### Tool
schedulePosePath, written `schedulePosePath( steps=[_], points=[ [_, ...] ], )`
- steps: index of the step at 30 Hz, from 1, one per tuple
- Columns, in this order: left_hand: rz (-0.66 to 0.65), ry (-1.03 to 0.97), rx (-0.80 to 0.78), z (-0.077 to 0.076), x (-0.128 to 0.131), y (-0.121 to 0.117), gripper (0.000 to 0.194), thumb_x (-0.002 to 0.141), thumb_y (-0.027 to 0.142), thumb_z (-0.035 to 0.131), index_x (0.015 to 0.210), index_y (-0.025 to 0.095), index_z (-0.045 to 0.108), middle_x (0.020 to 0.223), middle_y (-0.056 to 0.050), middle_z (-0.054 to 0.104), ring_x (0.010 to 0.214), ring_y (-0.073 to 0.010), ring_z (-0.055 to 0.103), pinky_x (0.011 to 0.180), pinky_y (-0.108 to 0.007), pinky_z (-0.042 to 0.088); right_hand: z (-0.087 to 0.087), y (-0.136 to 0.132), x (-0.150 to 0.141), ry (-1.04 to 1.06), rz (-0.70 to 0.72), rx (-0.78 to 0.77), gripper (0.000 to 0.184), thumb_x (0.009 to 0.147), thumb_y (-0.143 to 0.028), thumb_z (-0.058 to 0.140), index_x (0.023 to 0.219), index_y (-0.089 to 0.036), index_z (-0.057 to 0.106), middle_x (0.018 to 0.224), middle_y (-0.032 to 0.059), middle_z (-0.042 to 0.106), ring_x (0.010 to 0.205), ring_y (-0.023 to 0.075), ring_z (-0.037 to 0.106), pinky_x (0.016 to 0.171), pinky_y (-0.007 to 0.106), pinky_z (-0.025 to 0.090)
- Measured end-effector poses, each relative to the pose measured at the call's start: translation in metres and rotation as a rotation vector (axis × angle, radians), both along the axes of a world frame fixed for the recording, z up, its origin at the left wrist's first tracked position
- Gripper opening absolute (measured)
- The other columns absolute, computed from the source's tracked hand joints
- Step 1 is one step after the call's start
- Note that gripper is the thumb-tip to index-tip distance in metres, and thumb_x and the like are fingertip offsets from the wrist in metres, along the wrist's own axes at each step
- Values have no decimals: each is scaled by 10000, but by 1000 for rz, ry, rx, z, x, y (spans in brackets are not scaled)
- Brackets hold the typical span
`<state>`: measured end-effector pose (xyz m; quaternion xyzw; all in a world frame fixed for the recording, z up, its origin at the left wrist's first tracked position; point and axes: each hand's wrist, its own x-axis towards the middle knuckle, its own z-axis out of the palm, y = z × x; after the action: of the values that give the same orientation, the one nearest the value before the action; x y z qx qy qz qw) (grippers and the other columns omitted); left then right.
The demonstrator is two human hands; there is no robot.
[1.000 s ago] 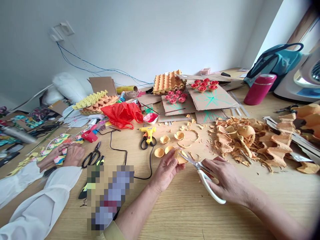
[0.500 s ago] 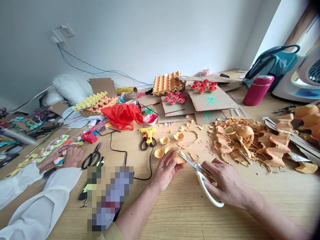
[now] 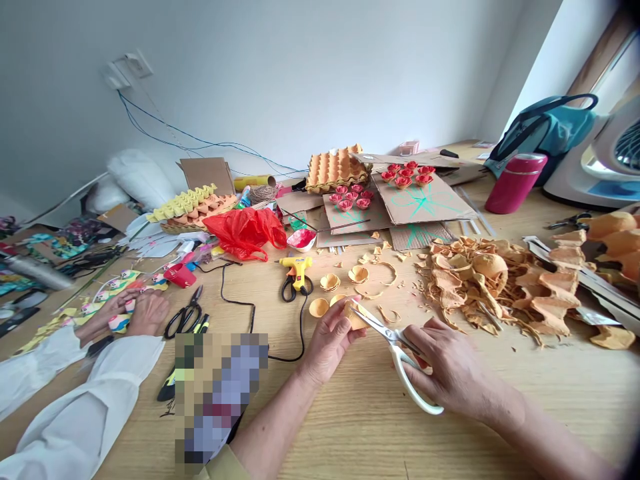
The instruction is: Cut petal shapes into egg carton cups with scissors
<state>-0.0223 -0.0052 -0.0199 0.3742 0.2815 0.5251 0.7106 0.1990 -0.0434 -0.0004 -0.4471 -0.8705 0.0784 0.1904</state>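
Orange cup (image 3: 355,321) sits pinched in the left hand (image 3: 330,342), the knuckles-up right hand (image 3: 447,361) gripping scissors (image 3: 388,332) (apparently touching the cup).

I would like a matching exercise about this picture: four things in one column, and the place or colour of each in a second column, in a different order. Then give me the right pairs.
Column one
1. White-handled scissors
2. Orange cup piece
3. Glue gun
4. Flask

Column two
A. Yellow, on the table
B. Deep pink, near the teal backpack
C. Held in the person's right hand
D. Held in the person's left hand

Right pairs: 1-C, 2-D, 3-A, 4-B
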Motion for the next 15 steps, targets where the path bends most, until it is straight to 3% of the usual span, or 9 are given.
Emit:
schedulePosePath(
  steps=[5, 12, 15],
  points=[
    [-12, 38, 23, 0, -1, 0, 401, 773, 375, 770, 1156, 273, 705, 1337, -57, 573, 938, -133, 572, 813, -264, 530, -2, 2, -2, 22, -11, 27, 247, 952, -375, 474, 765, -235, 396, 642, -7, 569, 583, 179, 474, 647, 325, 318],
    [-101, 147, 77, -1, -3, 1, 474, 773, 393, 767, 1226, 287, 673, 1144, -75, 663, 1009, -188, 581, 850, -309, 533, 2, 5, -3, 13, -28, -45, 182, 902, -350, 537, 824, -224, 432, 732, 2, 581, 654, 192, 515, 743, 359, 328],
    [-101, 161, 77, -2, -2, 1, 483, 772, 405, 764, 1232, 292, 668, 1199, -75, 650, 1020, -195, 585, 850, -315, 533, 3, 5, -3, 30, -26, -48, 192, 899, -350, 542, 815, -225, 424, 721, -4, 576, 641, 185, 507, 756, 360, 328]
  ],
)
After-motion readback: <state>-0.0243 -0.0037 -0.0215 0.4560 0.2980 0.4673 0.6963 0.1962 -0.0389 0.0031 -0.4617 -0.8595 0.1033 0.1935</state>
